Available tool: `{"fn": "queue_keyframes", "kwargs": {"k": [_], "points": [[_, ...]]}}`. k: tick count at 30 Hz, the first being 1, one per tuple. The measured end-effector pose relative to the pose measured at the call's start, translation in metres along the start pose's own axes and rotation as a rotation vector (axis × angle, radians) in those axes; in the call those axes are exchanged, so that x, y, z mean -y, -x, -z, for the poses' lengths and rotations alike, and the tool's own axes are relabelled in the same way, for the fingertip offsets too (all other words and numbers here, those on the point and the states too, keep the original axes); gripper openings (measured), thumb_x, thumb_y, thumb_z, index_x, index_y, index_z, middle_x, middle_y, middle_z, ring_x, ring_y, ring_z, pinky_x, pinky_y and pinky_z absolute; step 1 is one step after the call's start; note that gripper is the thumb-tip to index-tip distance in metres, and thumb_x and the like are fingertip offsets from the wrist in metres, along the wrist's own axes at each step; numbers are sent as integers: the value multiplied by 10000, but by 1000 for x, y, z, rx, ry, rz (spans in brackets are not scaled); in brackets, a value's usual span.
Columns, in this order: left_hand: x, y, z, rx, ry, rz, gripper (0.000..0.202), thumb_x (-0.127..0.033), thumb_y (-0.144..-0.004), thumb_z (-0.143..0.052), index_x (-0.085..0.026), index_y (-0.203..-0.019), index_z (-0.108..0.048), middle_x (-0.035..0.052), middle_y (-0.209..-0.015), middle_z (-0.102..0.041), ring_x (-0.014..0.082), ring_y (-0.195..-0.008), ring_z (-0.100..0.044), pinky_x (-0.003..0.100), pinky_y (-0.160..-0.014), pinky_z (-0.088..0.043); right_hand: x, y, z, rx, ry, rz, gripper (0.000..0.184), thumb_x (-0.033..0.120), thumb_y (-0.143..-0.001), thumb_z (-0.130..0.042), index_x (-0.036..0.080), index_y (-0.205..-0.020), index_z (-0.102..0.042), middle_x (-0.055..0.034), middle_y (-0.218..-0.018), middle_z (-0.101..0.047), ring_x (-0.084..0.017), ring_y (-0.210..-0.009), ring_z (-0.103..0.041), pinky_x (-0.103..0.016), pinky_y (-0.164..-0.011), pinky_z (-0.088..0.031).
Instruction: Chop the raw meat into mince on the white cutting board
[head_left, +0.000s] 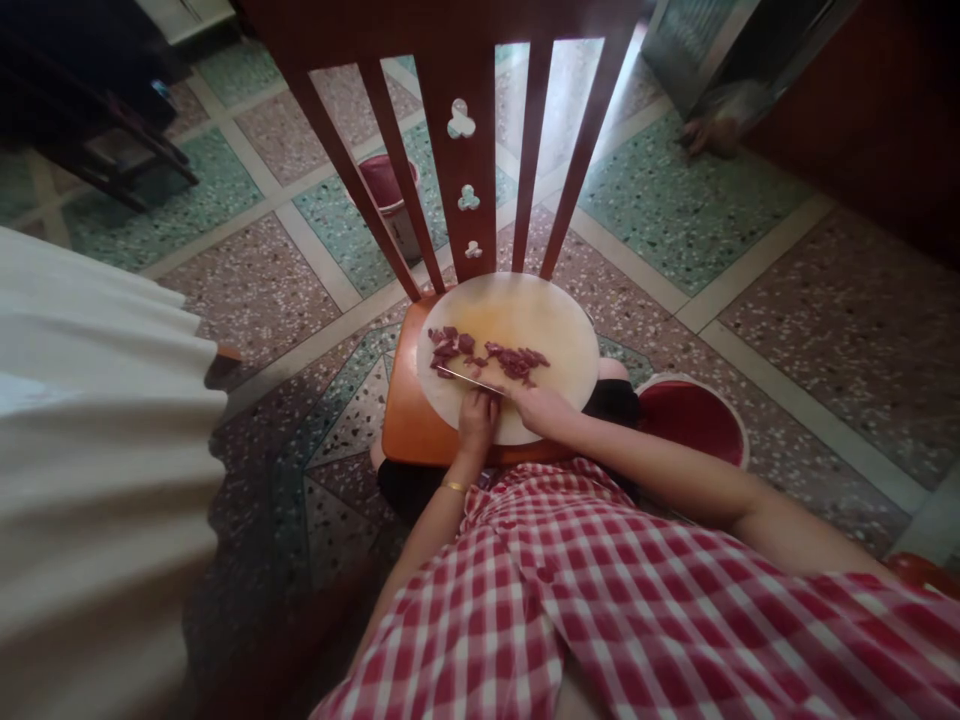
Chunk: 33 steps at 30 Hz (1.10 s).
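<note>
A knife (466, 377) lies slantwise over the round cutting board (555, 310), its thin blade pointing left. My right hand (541, 408) is closed around its handle at the board's near side. Just below the blade, my left hand (477, 418) has its fingers curled down on a bit of dark red meat, mostly hidden by the fingers and blade. Beyond the knife lie two loose heaps of cut meat: one pile (448, 345) at the left and another pile (517, 362) near the middle. A yellowish stain marks the board's far part.
The board rests on the seat of a wooden chair (409, 400), whose slatted back (476, 150) rises beyond it. A red bucket (694, 425) stands at the right, and a bin (401, 215) behind the chair. Pale pleated cloth (105, 450) hangs at the left.
</note>
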<state>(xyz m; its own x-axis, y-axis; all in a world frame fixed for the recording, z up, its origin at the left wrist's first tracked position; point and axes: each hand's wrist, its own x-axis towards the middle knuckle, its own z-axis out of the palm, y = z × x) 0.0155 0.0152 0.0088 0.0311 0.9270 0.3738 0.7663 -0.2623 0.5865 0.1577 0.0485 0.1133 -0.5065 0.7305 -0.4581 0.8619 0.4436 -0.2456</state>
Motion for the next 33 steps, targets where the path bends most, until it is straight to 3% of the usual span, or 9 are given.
{"fn": "queue_keyframes", "kwargs": {"k": [4,11,15,21,28,30,33], "points": [[1,-1,-1,17,-6,-17,250,-205,-846,-425,-164,-1062,-546,113,-976,-587,212,-1002,-525,372,-841,-451,9,-13,1,-56,-47,28,414,160,-876,-305,113,-1281,-372,-180,-1079,-597,-216,-950,-596,-327,-837,-423],[-3,0,5,-42,50,51,176,-252,-850,-450,-177,-880,-606,80,-925,-607,178,-919,-544,350,-825,-454,-31,35,-11,35,-10,-140,275,216,-880,-331,154,-1084,-503,-120,-873,-653,-230,-825,-635,-313,-710,-462],[-3,3,10,-87,78,94,172,-265,-847,-460,-179,-874,-606,74,-937,-593,169,-928,-539,338,-835,-453,-28,45,-5,27,1,-137,262,219,-893,-309,155,-1049,-510,-123,-879,-649,-227,-842,-630,-299,-719,-455],[1,6,7,9,20,-5,171,-238,-839,-462,-173,-933,-590,90,-910,-591,188,-914,-540,339,-802,-461,-7,34,-3,62,30,-83,270,148,-867,-320,145,-1078,-489,-134,-913,-646,-241,-848,-626,-320,-714,-460],[4,6,2,25,-31,-17,197,-233,-843,-441,-174,-969,-581,86,-876,-581,197,-894,-540,336,-785,-462,15,-14,1,-35,-16,24,309,179,-890,-293,122,-1127,-484,-159,-1041,-613,-222,-952,-592,-309,-800,-435],[3,5,3,15,-38,-21,183,-238,-841,-447,-178,-939,-590,84,-861,-581,196,-879,-539,337,-775,-462,13,-14,-1,-38,-16,23,311,171,-882,-308,111,-1129,-486,-163,-1053,-608,-219,-954,-590,-304,-810,-429],[0,4,4,-10,-36,-9,165,-243,-838,-461,-177,-889,-603,85,-871,-583,192,-876,-534,342,-781,-457,-4,8,-9,32,-11,-41,306,144,-852,-355,116,-1131,-478,-146,-971,-635,-213,-881,-616,-288,-755,-443]]}}
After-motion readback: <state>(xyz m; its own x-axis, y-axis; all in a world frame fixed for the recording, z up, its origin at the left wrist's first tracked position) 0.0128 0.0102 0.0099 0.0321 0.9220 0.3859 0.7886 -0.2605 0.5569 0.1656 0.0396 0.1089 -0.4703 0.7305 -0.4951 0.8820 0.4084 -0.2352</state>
